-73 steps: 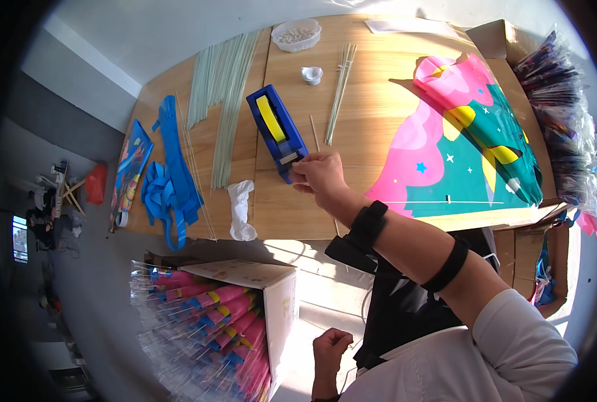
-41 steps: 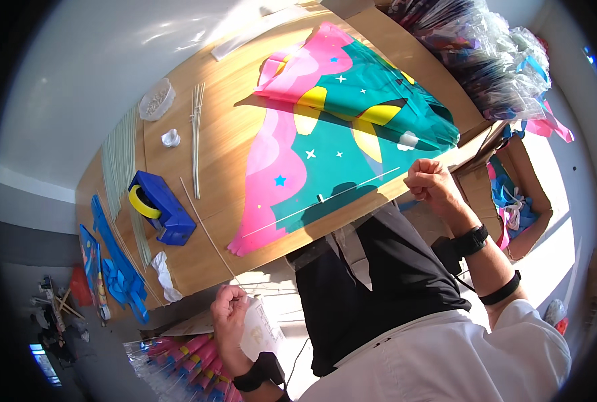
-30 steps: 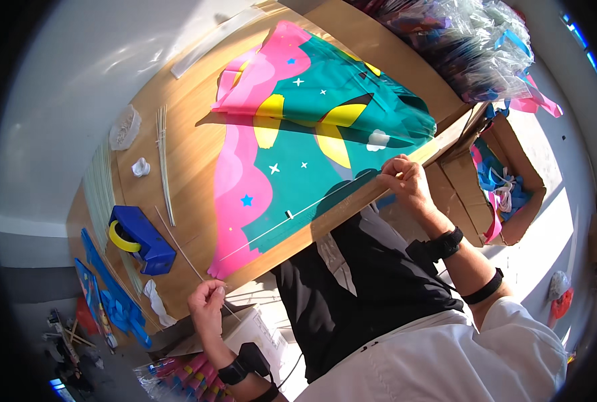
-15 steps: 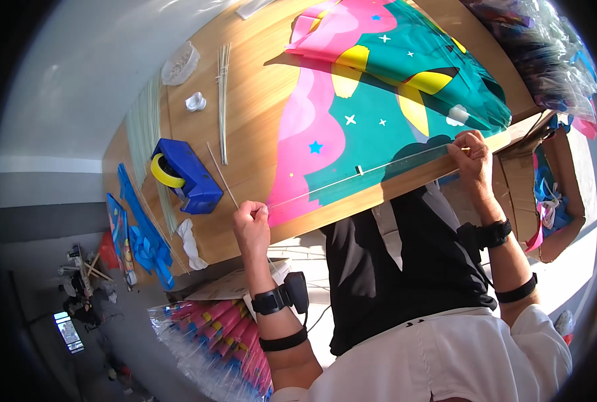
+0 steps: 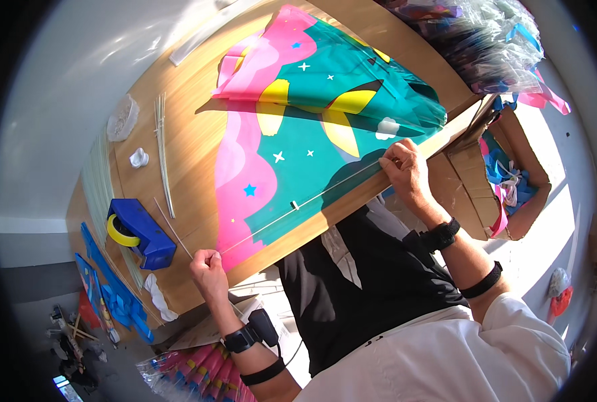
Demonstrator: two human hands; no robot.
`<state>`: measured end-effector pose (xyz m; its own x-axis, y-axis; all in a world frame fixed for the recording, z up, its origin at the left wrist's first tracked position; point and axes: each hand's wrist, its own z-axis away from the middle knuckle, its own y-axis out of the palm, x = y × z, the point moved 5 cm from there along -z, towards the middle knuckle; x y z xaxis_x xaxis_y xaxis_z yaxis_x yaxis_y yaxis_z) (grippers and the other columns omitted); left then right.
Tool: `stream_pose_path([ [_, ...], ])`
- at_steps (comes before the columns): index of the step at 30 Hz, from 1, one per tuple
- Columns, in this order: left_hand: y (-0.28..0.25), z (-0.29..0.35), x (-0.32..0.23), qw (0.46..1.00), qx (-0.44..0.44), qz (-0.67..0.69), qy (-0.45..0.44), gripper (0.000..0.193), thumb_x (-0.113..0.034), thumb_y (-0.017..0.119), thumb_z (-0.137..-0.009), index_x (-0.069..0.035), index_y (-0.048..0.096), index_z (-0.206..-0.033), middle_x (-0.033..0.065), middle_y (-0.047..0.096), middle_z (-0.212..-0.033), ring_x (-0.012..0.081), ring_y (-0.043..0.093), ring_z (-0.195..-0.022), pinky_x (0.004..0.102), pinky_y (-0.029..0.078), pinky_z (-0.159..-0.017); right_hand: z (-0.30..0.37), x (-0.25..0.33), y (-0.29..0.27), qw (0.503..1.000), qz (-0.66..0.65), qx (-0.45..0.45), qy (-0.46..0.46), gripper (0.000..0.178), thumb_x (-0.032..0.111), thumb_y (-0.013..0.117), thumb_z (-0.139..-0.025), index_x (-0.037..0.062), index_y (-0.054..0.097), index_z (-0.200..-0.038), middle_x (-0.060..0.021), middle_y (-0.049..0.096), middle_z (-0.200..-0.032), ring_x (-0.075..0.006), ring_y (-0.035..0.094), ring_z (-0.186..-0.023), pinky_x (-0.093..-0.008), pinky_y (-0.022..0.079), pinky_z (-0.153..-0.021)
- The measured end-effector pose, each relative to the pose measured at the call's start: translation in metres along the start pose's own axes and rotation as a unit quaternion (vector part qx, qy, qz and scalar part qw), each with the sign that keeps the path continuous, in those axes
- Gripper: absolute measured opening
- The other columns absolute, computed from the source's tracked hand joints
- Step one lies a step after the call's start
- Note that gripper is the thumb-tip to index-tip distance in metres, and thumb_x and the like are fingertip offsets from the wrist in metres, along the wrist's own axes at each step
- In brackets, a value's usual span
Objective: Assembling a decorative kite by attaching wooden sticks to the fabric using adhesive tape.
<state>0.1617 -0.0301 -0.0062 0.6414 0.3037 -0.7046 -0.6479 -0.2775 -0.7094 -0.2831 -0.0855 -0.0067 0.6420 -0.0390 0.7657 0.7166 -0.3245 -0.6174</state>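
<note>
A thin white rod (image 5: 338, 182) with a small white clip (image 5: 295, 206) runs along the near edge of a pink and green printed sheet (image 5: 291, 167). My left hand (image 5: 210, 273) is closed in a pinch at the rod's left end, by the sheet's pink corner. At the other end, my right hand (image 5: 409, 175) pinches the rod, fingertips over the table's front edge. The exact ends lie hidden under my fingers. The sheet's far part is folded over itself, with yellow shapes and a blue star showing.
On the wooden table (image 5: 191, 167) a blue tape dispenser (image 5: 152, 234) stands left of the sheet, near bundled thin rods (image 5: 164, 157) and blue ribbons (image 5: 121, 295). Clear plastic bags (image 5: 479, 50) are heaped at the far right. An open cardboard box (image 5: 523, 147) stands right of the table.
The whole view has turned and shifted, so table and sheet appear further left. Both hands keep about the same places on the rod and sheet.
</note>
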Motion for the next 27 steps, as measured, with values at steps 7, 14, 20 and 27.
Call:
stream_pose_path([
  [7,0.0027,-0.0006,0.0042,1.0,0.006,0.012,0.013,0.005,0.001,0.062,-0.082,0.004,0.06,-0.079,0.0046,0.055,-0.067,0.0132,0.048,-0.06,0.0301,0.042,-0.057,-0.0008,0.0004,0.0018,1.0,0.015,-0.007,0.003,0.01,0.009,0.067,-0.078,0.0025,0.059,-0.075,-0.0108,0.056,-0.087,-0.0295,0.057,-0.087,-0.039,0.048,-0.075],
  [14,0.0064,-0.0015,0.0046,1.0,-0.001,0.022,0.018,0.004,0.001,0.062,-0.082,0.003,0.06,-0.079,0.0037,0.055,-0.067,0.0119,0.048,-0.06,0.0295,0.042,-0.056,-0.0016,0.0009,0.0015,0.999,0.042,-0.015,-0.018,0.011,0.007,0.068,-0.075,0.0019,0.059,-0.074,-0.0117,0.056,-0.086,-0.0311,0.057,-0.088,-0.0404,0.048,-0.077],
  [20,0.0075,-0.002,0.0029,1.0,0.003,0.013,0.014,0.004,0.001,0.062,-0.082,0.003,0.061,-0.079,0.0039,0.055,-0.066,0.0117,0.048,-0.06,0.0294,0.042,-0.056,-0.0026,0.0031,0.0,0.998,0.055,-0.017,-0.021,0.013,0.008,0.07,-0.074,0.0019,0.058,-0.072,-0.0124,0.056,-0.085,-0.0324,0.056,-0.088,-0.0417,0.047,-0.077],
  [27,0.0065,-0.002,0.0041,1.0,0.007,0.02,0.008,0.004,0.0,0.062,-0.083,0.003,0.061,-0.08,0.0045,0.056,-0.065,0.0117,0.049,-0.06,0.0297,0.042,-0.056,-0.0049,0.007,0.0045,0.994,0.103,-0.012,-0.015,0.017,0.012,0.07,-0.075,0.0026,0.056,-0.072,-0.0121,0.054,-0.085,-0.0318,0.057,-0.088,-0.0413,0.048,-0.075],
])
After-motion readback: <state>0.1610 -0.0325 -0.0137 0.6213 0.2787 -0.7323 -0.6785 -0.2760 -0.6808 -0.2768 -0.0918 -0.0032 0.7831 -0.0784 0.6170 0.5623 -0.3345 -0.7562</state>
